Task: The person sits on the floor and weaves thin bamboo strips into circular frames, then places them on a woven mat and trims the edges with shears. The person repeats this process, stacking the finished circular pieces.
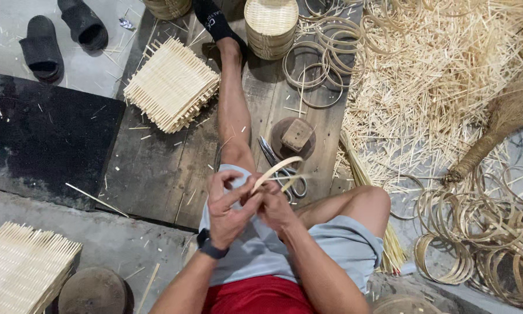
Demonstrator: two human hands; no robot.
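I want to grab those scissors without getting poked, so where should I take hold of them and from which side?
Take the scissors by the looped handles, which lie nearest the hands, just under the bent bamboo strip. The blades point away toward the round wooden block, so coming from the body side probably keeps fingers clear of the tips.

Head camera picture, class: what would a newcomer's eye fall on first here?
Both hands, left hand and right hand, meet at centre over the lap, bending a pale bamboo strip. Scissors lie on the boards just beyond. A stack of woven mats sits upper left, and piled bamboo hoops lie lower right.
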